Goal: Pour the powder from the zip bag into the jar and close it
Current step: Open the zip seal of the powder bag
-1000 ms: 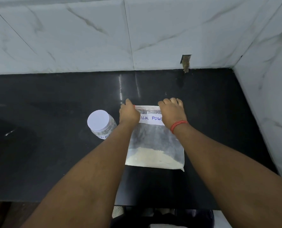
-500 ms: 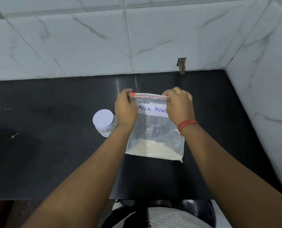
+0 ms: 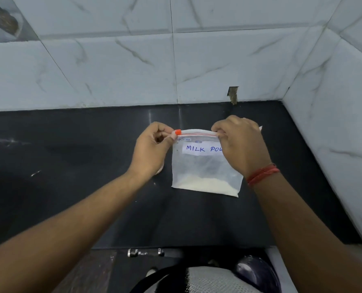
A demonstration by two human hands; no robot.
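1. Both hands are up on the zip bag (image 3: 205,166), holding it over the black surface (image 3: 70,166) near the tiled corner.
2. Left hand (image 3: 152,149) is pinched tight on the top left corner, right by the orange slider (image 3: 177,132).
3. Right hand (image 3: 239,144) is closed on the top right edge, covering part of the "MILK POW" label (image 3: 201,149).
4. Powder (image 3: 207,185) sits along the bottom of the bag.
5. The jar is pretty much hidden behind the left hand.
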